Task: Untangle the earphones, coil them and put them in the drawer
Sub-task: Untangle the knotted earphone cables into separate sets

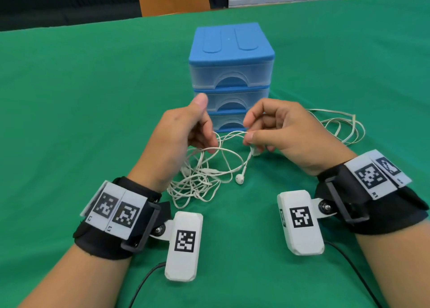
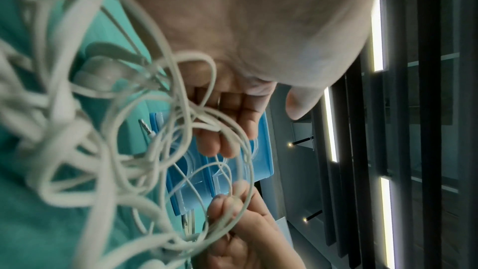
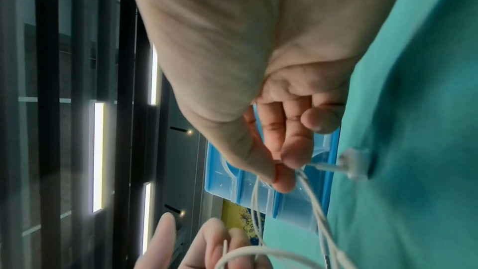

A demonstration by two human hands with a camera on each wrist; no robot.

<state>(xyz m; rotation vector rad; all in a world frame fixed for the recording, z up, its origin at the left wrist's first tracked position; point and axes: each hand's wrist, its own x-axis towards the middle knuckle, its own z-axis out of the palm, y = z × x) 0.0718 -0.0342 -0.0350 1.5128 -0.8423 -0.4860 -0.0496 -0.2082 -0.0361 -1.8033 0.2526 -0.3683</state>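
Note:
The white earphones [image 1: 202, 175] lie in a tangled heap on the green cloth between my wrists, with loops rising to both hands. My left hand [image 1: 200, 130] has its fingers curled round a few strands [image 2: 217, 128] and its thumb raised. My right hand [image 1: 247, 130] pinches the cord between thumb and fingers [image 3: 282, 163], just above one earbud [image 3: 354, 163] that hangs below it. The other earbud [image 1: 239, 179] rests on the cloth. The jack plug [image 2: 146, 128] shows in the left wrist view. Just behind my hands stands the blue drawer unit [image 1: 230, 74], all three translucent drawers closed.
A second loose white cable [image 1: 342, 126] lies coiled on the cloth to the right of my right hand. The green table cloth [image 1: 93, 112] extends widely on both sides. Black leads run from the wrist cameras toward the near edge.

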